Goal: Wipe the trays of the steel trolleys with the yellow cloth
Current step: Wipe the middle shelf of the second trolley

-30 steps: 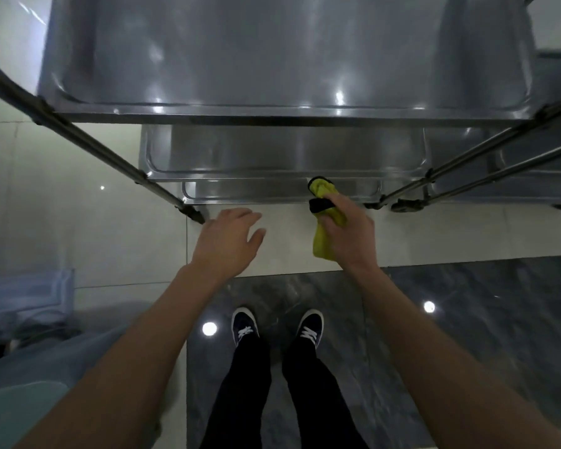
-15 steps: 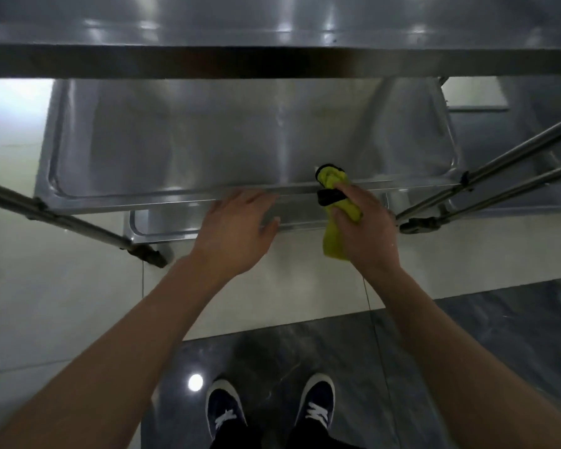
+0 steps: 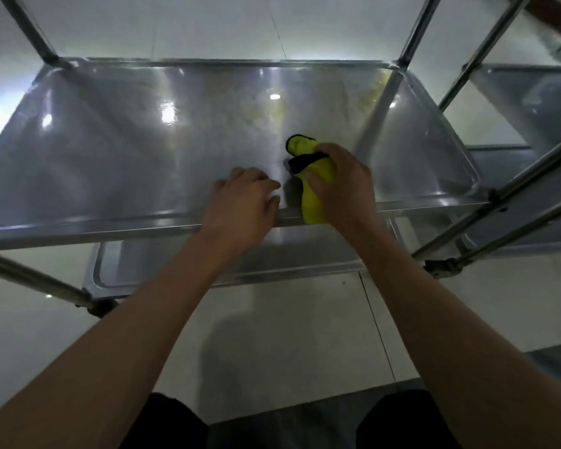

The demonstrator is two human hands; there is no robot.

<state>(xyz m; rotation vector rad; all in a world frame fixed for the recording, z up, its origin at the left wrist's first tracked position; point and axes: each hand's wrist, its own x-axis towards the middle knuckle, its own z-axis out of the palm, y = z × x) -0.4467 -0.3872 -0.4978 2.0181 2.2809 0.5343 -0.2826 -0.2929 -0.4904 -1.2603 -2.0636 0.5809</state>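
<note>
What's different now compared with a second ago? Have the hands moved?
Both hands reached forward over the near rim onto the steel tray. The left hand now rests on the tray surface; the right hand brought the yellow cloth onto it. Unchanged: the right hand grips the cloth, and the left holds nothing.

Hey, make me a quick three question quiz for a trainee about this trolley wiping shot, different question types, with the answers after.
1. True or false: the right hand holds the yellow cloth bunched in its grip.
2. Multiple choice: where are the yellowish smears on the steel tray? A) near front rim B) far right area C) left corner
3. Fill in: the left hand reaches over the tray's ____ rim.

Key
1. True: the fingers curl round the cloth, and its black-edged end sticks out above them.
2. B: they lie toward the back right, by the upright post.
3. Front: the wrist crosses the rim nearest the person.
</note>
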